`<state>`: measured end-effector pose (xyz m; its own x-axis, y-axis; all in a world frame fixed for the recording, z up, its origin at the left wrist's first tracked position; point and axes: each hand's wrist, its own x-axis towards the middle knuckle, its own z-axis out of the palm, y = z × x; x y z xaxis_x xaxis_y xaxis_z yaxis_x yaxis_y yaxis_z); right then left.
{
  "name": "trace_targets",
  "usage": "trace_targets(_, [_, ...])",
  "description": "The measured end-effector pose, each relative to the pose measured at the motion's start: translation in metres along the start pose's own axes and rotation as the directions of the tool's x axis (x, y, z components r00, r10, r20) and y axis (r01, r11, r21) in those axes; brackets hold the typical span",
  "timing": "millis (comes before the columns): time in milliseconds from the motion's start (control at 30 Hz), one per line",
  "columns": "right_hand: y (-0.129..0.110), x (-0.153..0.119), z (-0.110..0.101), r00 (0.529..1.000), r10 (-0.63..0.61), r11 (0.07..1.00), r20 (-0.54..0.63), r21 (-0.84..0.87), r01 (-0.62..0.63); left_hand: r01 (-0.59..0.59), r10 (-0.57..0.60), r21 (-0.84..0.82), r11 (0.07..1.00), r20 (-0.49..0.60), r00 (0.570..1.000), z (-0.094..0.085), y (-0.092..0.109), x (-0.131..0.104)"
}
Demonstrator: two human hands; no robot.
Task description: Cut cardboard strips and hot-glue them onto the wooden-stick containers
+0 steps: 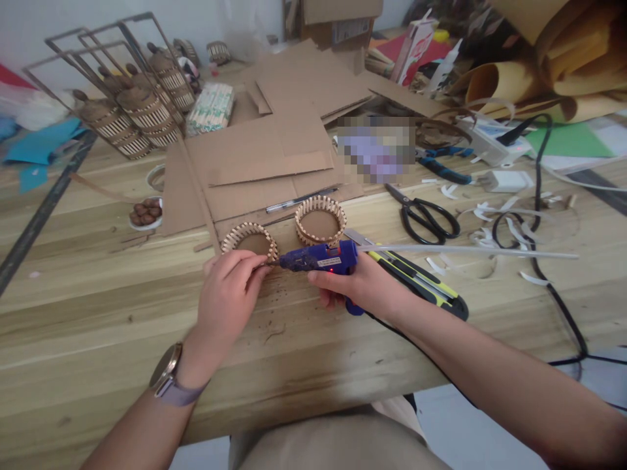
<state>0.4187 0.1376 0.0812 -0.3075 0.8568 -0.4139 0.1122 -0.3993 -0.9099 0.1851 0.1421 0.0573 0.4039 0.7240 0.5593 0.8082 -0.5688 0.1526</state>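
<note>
My right hand (360, 284) is wrapped round a blue glue gun (318, 258), a long clear glue stick (470, 250) jutting from its back. The gun's nozzle points left and meets the fingertips of my left hand (230, 287). Those fingers are pinched together at the near right rim of a round basket (249, 235) made of short wooden sticks round a cardboard base. Whatever small piece they may hold is hidden. A second such basket (321, 220) stands just behind the glue gun, with its cardboard floor showing.
Cardboard sheets (274, 143) lie behind the baskets, with a pen (301, 200) in front. To the right are a yellow-black cutter (421, 281), black scissors (426, 219), pliers (443, 166) and a black cable (558, 300). Framed stick lanterns (147, 111) and a bowl of nuts (145, 214) stand left.
</note>
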Motion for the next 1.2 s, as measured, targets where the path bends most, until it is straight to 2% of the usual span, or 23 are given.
trace_targets(567, [-0.0004, 0.0002, -0.0012, 0.999, -0.035, 0.992, -0.028, -0.122, 0.032, 0.004, -0.004, -0.003, 1.0, 0.023, 1.0, -0.0009, -0.0005, 0.0009])
trace_targets(1200, [0.0019, 0.0029, -0.0043, 0.999, -0.04, 0.992, -0.003, -0.116, 0.039, -0.035, 0.035, -0.002, 0.999, 0.018, 0.999, -0.0025, -0.0001, 0.0032])
